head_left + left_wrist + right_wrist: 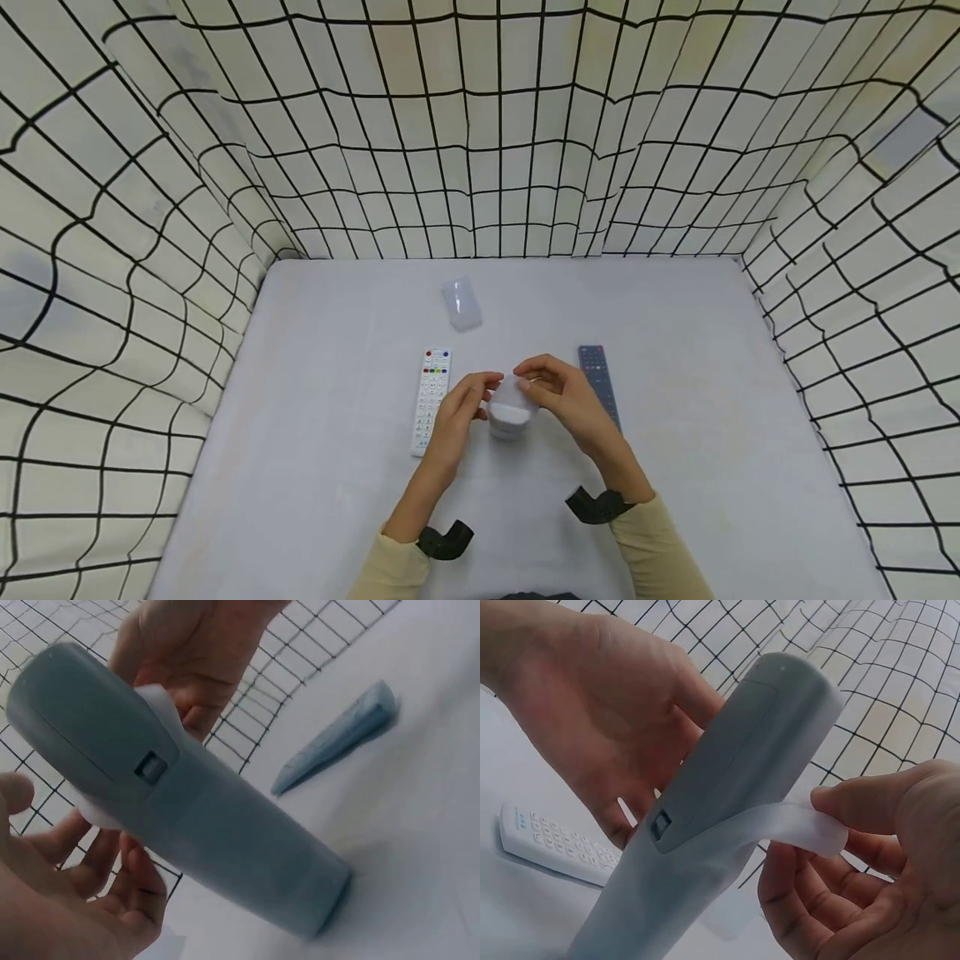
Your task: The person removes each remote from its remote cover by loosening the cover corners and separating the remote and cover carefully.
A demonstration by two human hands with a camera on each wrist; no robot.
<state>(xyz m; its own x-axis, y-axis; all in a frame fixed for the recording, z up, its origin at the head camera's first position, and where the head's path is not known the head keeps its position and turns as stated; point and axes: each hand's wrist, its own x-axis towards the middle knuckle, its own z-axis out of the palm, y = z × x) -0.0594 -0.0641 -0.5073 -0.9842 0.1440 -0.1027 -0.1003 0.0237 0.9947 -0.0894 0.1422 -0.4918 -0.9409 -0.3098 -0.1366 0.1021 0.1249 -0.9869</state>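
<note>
Long pale-grey plastic handset, rounded end up, stands on the white worktop between the two hands. Right hand: thumb and fingers pinch a soft white flap at the handset's side. Left hand: fingers loosely curved beside the handset, thumb apart from it; cannot tell whether the fingertips touch. White button-covered remote lies just beside the left hand, dark grey remote near the right. Translucent plastic piece lies farther back.
</note>
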